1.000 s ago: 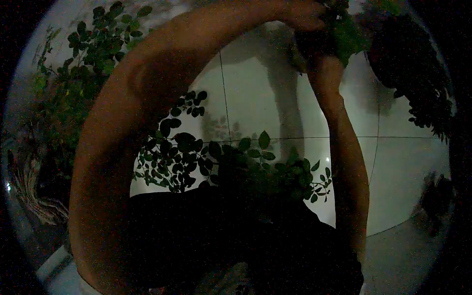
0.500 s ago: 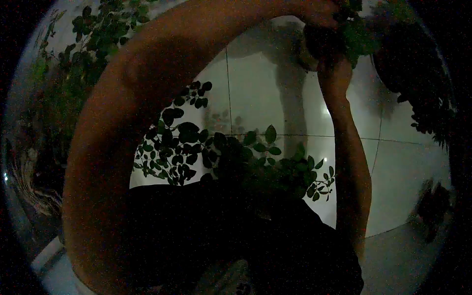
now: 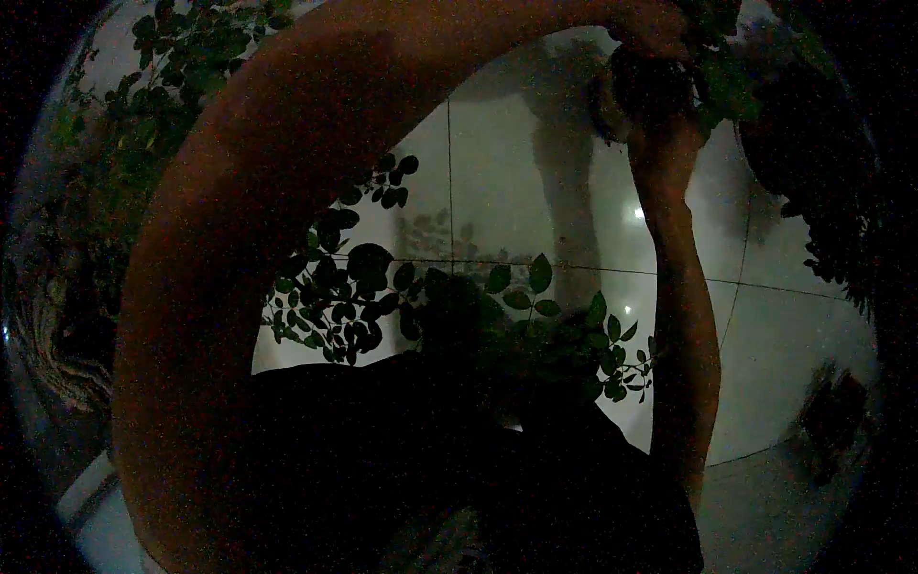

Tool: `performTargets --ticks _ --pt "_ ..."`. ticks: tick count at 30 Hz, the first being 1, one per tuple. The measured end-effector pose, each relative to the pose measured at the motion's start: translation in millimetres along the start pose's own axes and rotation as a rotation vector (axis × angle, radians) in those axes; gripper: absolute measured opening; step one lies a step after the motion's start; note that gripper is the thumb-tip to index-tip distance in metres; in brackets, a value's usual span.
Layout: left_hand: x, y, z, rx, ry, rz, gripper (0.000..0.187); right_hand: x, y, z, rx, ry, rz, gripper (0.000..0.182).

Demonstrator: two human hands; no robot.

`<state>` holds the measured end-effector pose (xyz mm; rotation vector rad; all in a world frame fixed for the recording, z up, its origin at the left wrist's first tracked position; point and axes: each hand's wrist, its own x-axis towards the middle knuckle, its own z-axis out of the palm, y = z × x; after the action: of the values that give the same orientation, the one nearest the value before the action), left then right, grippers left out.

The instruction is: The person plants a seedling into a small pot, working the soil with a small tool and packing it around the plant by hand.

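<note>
The view is very dark. My left arm arches across the top, and my left hand (image 3: 652,27) is bent inward with its fingers closed beside green leaves (image 3: 729,88) at the upper right. Just below it my right hand (image 3: 666,129) reaches up from the right. Its fingers disappear into a dark shape (image 3: 650,81) between the two hands, so their position is hidden. What the hands have hold of is too dark to make out. The leaves are close to both hands.
Leafy stems (image 3: 368,277) spread in front of my dark clothing, below my arms. More foliage (image 3: 182,57) and a twisted woody trunk (image 3: 53,354) stand at the left. Pale floor tiles (image 3: 507,182) carry shadows, and a dark leafy mass (image 3: 803,143) hangs at the right.
Both hands have shifted slightly to the right and down in the view, and the leaves beside them have moved along. The camera has tilted a little.
</note>
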<state>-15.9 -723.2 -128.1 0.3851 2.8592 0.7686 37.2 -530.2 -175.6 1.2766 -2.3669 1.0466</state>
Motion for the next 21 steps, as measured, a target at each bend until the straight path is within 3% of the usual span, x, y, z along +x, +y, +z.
performTargets --ticks 4,7,10,13,16,19,21 --pt "13 -13 12 -0.008 0.021 0.016 0.047 13 -4 12 0.057 -0.014 -0.053 0.03" --pt "0 2 -6 -0.039 0.049 -0.02 0.049 22 0 21 -0.208 -0.065 -0.158 0.026" --pt "-3 -4 -16 -0.005 -0.006 0.159 0.055 21 -12 25 -0.233 -0.069 -0.132 0.022" --pt "-21 1 -23 -0.027 -0.024 0.145 0.058 27 -5 35 -0.439 -0.139 -0.108 0.022" --pt "21 -58 15 0.049 0.189 0.388 0.059 26 -17 24 -0.436 -0.202 0.0 0.019" --pt "29 -56 16 0.022 0.116 0.163 0.056 32 -30 10 -0.506 -0.333 0.131 0.017" --pt "20 -42 3 -0.031 0.083 0.129 0.054 27 -23 9 -0.391 -0.209 0.018 0.017"
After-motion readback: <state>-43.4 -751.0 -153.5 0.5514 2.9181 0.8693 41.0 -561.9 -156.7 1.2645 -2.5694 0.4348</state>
